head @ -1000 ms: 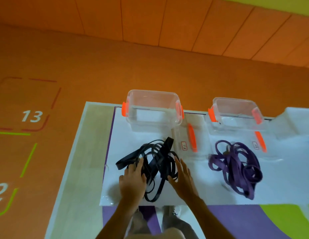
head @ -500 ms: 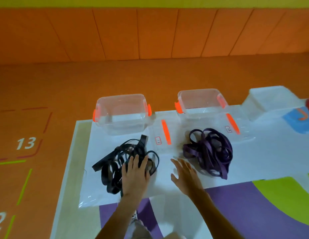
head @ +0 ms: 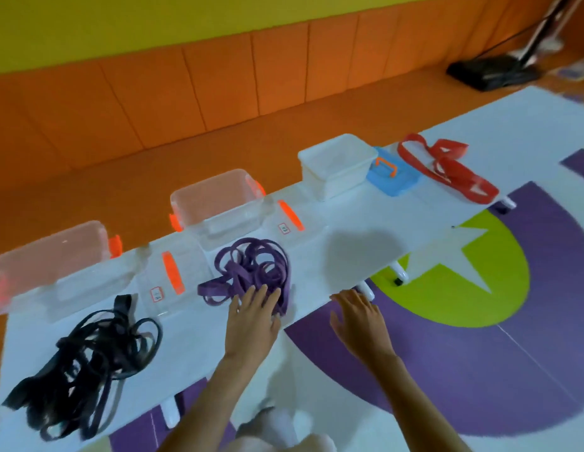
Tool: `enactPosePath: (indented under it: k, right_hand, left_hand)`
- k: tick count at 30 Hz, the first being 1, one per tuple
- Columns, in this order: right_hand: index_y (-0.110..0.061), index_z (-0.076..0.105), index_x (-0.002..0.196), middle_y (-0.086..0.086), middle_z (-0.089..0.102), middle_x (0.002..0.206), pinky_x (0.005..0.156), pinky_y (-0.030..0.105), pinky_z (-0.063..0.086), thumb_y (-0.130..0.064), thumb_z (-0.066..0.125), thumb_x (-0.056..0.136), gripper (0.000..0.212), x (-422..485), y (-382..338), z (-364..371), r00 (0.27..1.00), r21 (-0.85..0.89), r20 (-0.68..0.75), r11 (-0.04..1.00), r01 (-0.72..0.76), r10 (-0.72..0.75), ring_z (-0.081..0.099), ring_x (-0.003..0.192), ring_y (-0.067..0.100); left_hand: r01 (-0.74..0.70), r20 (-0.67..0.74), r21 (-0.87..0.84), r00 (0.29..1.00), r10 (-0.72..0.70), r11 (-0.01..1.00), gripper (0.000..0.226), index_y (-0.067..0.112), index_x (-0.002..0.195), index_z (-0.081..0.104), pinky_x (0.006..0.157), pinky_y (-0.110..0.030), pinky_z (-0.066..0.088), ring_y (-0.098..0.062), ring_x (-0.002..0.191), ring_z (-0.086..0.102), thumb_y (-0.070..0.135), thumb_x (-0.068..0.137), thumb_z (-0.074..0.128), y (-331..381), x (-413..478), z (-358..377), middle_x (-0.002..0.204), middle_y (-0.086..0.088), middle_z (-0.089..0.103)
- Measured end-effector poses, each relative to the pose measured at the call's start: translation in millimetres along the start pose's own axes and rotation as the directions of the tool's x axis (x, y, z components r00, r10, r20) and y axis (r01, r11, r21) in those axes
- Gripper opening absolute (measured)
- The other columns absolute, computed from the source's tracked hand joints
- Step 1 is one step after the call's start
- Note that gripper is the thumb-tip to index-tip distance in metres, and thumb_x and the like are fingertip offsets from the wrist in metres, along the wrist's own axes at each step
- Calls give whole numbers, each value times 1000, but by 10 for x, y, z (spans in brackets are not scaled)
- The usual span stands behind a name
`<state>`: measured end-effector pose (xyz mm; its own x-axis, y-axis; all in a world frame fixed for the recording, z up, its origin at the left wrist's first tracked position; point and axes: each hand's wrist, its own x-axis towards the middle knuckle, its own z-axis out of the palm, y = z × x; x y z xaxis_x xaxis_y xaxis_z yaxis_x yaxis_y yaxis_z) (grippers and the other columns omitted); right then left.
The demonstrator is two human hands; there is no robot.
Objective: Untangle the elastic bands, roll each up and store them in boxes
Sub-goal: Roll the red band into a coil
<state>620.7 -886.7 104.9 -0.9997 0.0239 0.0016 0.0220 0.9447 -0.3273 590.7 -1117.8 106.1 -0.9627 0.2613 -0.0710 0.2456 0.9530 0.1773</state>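
Head view: the left hand is laid w/ straight fingers on the near edge of the purple bands, ctr frame; nothing is gripped. 0.5 s ago it was pressed on the black bands, which now lie untouched at lower left. The right hand is held open, fingers spread, holding nothing, at the near edge of the white table, right of the purple bundle; contact can't be told. A clear box is seen behind the purple bands, a second clear box at far left, and a lid is laid between them. The view has been swung right vs. before: a white box, blue lid and red band are now shown in full, upper right.
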Motion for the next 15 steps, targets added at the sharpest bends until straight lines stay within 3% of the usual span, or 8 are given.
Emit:
enactPosePath:
  k: [5, 9, 12, 15]
  right_hand:
    - [-24, 68, 129, -2, 67, 130, 94, 41, 49, -31, 59, 101, 30, 221, 833, -254, 983, -18, 29, 983, -184, 184, 61, 121, 26]
    - [-25, 69, 125, -2, 68, 125, 89, 38, 46, -30, 59, 101, 27, 549, 1435, -470, 961, -34, 24, 961, -276, 277, 63, 117, 27]
    - [-27, 61, 136, -2, 67, 126, 90, 39, 48, -34, 57, 101, 36, 848, 1873, -630, 944, -74, 23, 942, -327, 329, 63, 118, 26]
    - [-28, 56, 143, -3, 65, 131, 91, 39, 48, -34, 57, 102, 41, 1093, 2272, -786, 926, -77, 25, 924, -374, 377, 61, 120, 25]
  left_hand:
    - [-164, 46, 34, 986, 162, 986, 56, 31, 158, 43, 123, -48, 31, -24, 153, 37, 35, 103, 55, 776, 642, 76, 162, 4, 46]
    - [-247, 74, 9, 967, 246, 969, 60, 30, 157, 45, 120, -50, 37, -27, 147, 47, 31, 99, 61, 1350, 1219, 222, 155, 1, 55]
    - [-294, 105, 1, 950, 293, 956, 58, 32, 159, 41, 124, -48, 31, -25, 152, 40, 34, 103, 55, 1749, 1682, 369, 159, 4, 49]
    - [-323, 109, -45, 939, 326, 945, 54, 31, 156, 47, 122, -46, 33, -23, 148, 45, 34, 102, 55, 2146, 2109, 455, 155, 4, 54]
